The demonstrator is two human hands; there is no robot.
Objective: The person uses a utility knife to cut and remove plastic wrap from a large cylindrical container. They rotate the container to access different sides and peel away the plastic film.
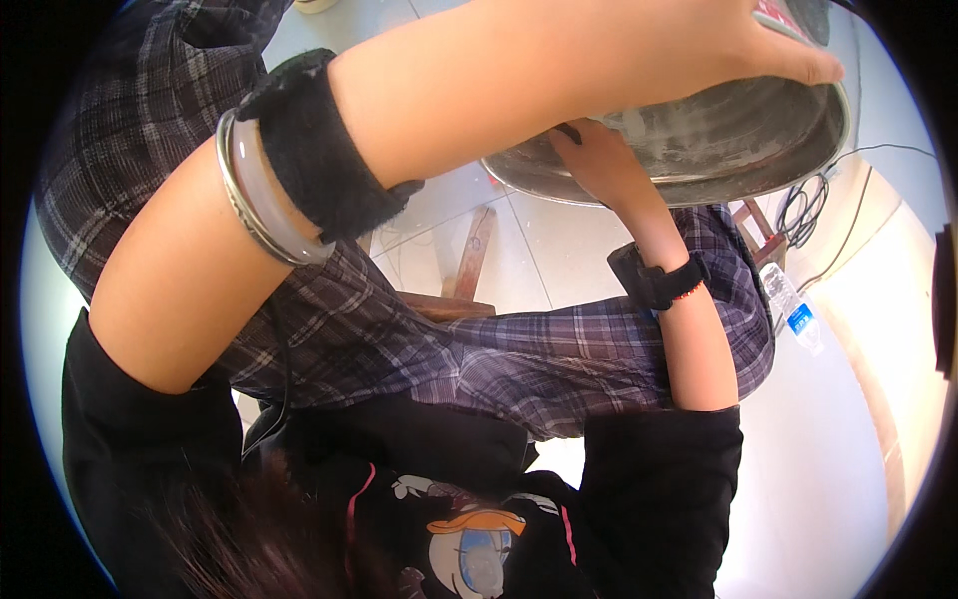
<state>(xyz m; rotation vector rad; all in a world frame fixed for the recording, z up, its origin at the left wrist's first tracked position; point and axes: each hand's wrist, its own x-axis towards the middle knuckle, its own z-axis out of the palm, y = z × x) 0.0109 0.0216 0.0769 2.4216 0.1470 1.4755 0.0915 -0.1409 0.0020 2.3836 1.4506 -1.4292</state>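
A wide metal basin (718, 142), its inside wet or smeared, is tilted before me at the upper right. My left hand (763, 52) reaches over its upper part with the thumb extended; the other fingers are hidden or cut off by the frame. Beside that thumb shows a partly hidden object with a red and white surface (780, 19); whether I grip it is unclear. My right hand (602, 161) overlaps the near left part of the basin, fingers bent, with a small dark item (569, 133) at them. My left forearm partly covers the basin and these fingers.
A clear plastic bottle (792, 307) with a blue label lies at the right, near a coiled black cable (804, 206). Wooden stool parts (471, 258) stand on the tiled floor beyond my plaid-covered legs. More wooden legs (760, 224) show under the basin.
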